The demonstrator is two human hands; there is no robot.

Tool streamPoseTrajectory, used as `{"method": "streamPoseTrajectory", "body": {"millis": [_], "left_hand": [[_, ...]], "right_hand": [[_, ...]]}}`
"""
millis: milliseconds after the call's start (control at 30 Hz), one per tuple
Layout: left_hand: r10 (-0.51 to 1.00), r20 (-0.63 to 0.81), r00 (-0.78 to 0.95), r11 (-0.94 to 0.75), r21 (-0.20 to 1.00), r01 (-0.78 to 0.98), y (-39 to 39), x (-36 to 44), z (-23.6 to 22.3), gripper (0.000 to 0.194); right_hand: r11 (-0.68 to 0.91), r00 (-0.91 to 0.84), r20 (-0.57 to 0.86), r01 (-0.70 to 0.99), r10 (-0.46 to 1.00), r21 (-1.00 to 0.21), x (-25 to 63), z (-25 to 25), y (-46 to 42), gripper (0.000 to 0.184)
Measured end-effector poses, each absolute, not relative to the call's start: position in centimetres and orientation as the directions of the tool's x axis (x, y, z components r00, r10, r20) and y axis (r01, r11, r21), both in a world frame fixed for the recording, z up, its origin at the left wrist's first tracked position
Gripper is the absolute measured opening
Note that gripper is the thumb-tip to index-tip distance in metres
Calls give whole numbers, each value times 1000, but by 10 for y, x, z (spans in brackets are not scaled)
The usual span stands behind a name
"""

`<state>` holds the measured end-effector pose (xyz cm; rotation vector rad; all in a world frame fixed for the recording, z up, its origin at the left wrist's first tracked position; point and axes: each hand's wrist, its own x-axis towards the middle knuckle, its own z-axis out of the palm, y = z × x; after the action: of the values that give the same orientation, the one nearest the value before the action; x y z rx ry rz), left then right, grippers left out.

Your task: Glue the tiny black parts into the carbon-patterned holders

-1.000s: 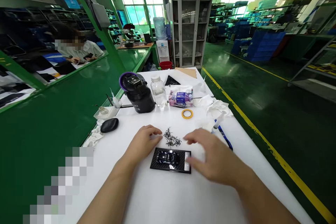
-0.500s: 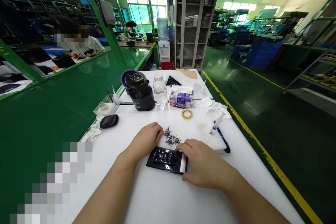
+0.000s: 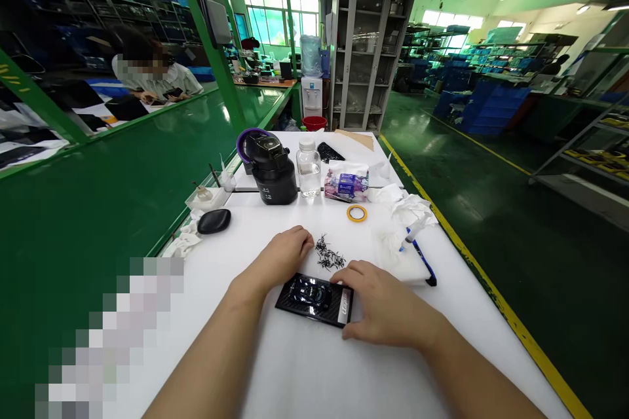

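A flat black carbon-pattern plate (image 3: pixel 314 299) with a glossy dark car shape on it and a silver strip at its right end lies on the white table (image 3: pixel 304 366). My right hand (image 3: pixel 388 308) rests at the plate's right end, thumb and fingers gripping its edges. My left hand (image 3: pixel 282 258) lies on the table just above the plate's left end, fingers curled together, beside a small heap of tiny black parts (image 3: pixel 329 256). What the left fingers hold, if anything, is hidden.
Behind stand a black jug with purple lid (image 3: pixel 269 167), a clear bottle (image 3: pixel 308 169), a tissue pack (image 3: pixel 346 184), a yellow tape ring (image 3: pixel 356 213), crumpled wipes (image 3: pixel 407 208), a syringe (image 3: pixel 411 233) and a black oval pad (image 3: pixel 213 220). A person sits at the far left bench.
My right hand came down from above the table onto the plate's right end and took hold of it. The plate has turned slightly. The left hand stays by the small parts.
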<state>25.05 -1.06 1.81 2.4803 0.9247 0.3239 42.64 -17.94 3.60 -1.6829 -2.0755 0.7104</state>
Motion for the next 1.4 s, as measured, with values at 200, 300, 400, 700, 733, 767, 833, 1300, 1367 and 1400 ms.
{"method": "streamPoseTrajectory", "body": {"millis": [200, 300, 400, 700, 733, 767, 833, 1300, 1367, 1400], "left_hand": [[680, 85, 728, -654, 518, 551, -16, 240, 34, 28], [645, 144, 751, -718, 451, 530, -31, 243, 43, 26], [573, 231, 786, -805, 341, 486, -48, 250, 47, 23], [360, 439, 823, -933, 182, 310, -68, 259, 47, 19], [346, 446, 826, -938, 168, 302, -69, 259, 47, 18], [331, 451, 829, -944, 152, 294, -70, 259, 48, 18], [303, 468, 830, -953, 122, 279, -72, 260, 48, 16], [487, 373, 790, -824, 497, 273, -82, 260, 48, 13], [542, 306, 783, -732, 630, 261, -86, 262, 48, 10], [555, 283, 782, -702, 665, 257, -88, 263, 48, 9]], "right_hand": [[164, -206, 9, 750, 978, -641, 419, 34, -176, 69], [95, -76, 60, 648, 995, -756, 420, 37, -174, 53], [-26, 153, 47, 443, 987, -896, 424, 39, -170, 25], [-164, 156, -162, -4, 974, -986, 423, 34, -165, 23], [-165, 154, -167, -24, 974, -986, 423, 34, -165, 22], [-169, 153, -172, -37, 973, -985, 422, 34, -164, 21], [-177, 159, -183, -47, 970, -983, 422, 36, -164, 20], [-92, 181, -92, -8, 979, -996, 422, 35, -166, 10], [-51, 206, -44, 30, 978, -998, 421, 34, -167, 9], [-34, 221, -21, 58, 975, -998, 420, 34, -167, 8]]}}
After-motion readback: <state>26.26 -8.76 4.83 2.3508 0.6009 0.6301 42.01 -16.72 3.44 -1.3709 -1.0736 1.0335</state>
